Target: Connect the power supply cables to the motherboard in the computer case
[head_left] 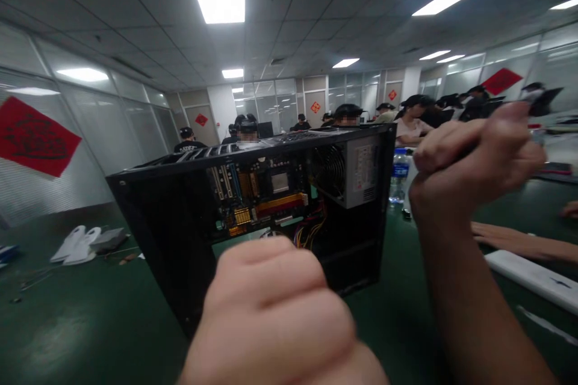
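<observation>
My left hand (275, 319) is a closed fist, very near the camera, in front of an open black computer case (167, 216). Nothing sticks out of it. To the right of the case my right hand (478, 156) is raised, also in a fist, with its thumb on top and nothing visible in it. The case stands on the green table with its side off. Inside are a motherboard (241, 183), a grey power supply (361, 171) with a round fan grille, and coloured cables (311, 231). My left fist hides the lower part of the case.
White slipper-like items (76, 246) and a grey block (108, 240) lie at the left. A water bottle (398, 177) stands behind my right wrist. Another person's forearm (528, 242) rests near a long white object (537, 280) at the right. Several people sit farther back.
</observation>
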Motion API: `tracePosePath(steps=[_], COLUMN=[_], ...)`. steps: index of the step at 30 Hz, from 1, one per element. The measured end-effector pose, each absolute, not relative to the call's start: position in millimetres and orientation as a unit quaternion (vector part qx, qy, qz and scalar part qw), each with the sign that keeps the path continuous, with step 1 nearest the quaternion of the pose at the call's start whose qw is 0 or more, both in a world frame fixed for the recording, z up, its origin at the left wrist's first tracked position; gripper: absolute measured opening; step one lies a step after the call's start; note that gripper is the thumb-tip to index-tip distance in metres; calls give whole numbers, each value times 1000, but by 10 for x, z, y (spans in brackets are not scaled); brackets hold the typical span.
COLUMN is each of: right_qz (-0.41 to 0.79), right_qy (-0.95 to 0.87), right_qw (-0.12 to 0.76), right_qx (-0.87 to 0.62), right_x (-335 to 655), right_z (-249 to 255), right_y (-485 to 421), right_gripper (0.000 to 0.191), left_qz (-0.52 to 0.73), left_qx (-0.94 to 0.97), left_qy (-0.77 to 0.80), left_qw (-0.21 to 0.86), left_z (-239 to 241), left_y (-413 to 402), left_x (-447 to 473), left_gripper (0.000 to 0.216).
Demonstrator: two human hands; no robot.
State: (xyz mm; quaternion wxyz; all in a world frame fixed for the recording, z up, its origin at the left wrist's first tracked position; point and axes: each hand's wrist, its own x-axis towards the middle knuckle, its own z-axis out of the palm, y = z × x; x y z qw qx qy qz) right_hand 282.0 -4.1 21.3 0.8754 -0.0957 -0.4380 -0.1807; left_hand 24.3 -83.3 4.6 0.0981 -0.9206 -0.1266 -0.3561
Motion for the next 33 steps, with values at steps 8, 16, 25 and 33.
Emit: tracePosePath(steps=[8, 16, 25, 33], right_qz=[17, 176, 359, 360], right_qy=[-837, -864, -751, -731], right_qw=[357, 232, 456, 514], right_qx=[-414, -411, -313, -268], right_x=[2064, 1898, 2248, 2300], right_z=[-365, -751, -282, -116], right_y=[204, 623, 443, 207], right_gripper=[34, 18, 32, 32], left_qz=[-167, -61, -151, -227], left_qx=[-897, -830, -884, -899], left_qy=[-407, -550, -432, -362], left_qw=[-38, -65, -94, -91], left_z=[123, -38, -20, 35], left_y=[-134, 141, 101, 99], left_x=[54, -124, -60, -42], left_gripper=[27, 33, 52, 26])
